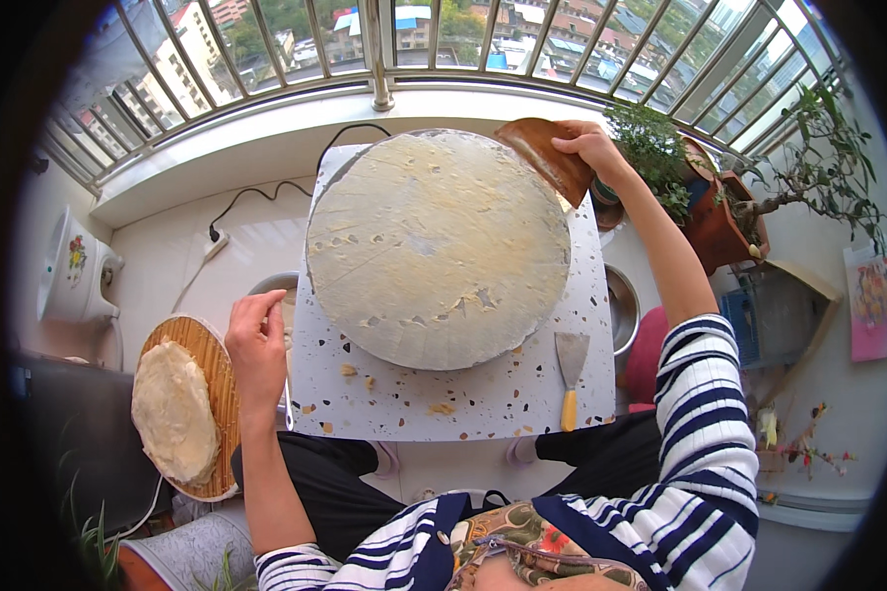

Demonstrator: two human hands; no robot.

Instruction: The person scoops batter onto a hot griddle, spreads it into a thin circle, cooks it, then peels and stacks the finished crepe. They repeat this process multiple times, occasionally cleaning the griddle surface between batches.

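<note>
In front of me a large round griddle plate is covered by a thin, pale sheet of batter (443, 244), with small holes near its lower and left edges. My right hand (591, 151) grips a curved brown spreader (543, 159) at the plate's far right rim. Over on the left, my left hand (257, 343) hovers beside the table edge, fingers curled and tips drawn together, with nothing visible in them. Behind it, a metal bowl (272, 282) is partly hidden by the hand and table. A putty-knife scraper (571, 377) with a yellow handle lies right of the plate.
The griddle rests on a speckled white table (414, 414) with a few batter crumbs. At left, a round slatted tray (225, 414) carries a pile of pale flatbread (176, 414). A power strip (216, 245) lies on the floor. Potted plants (724, 221) and a metal basin (622, 306) stand right.
</note>
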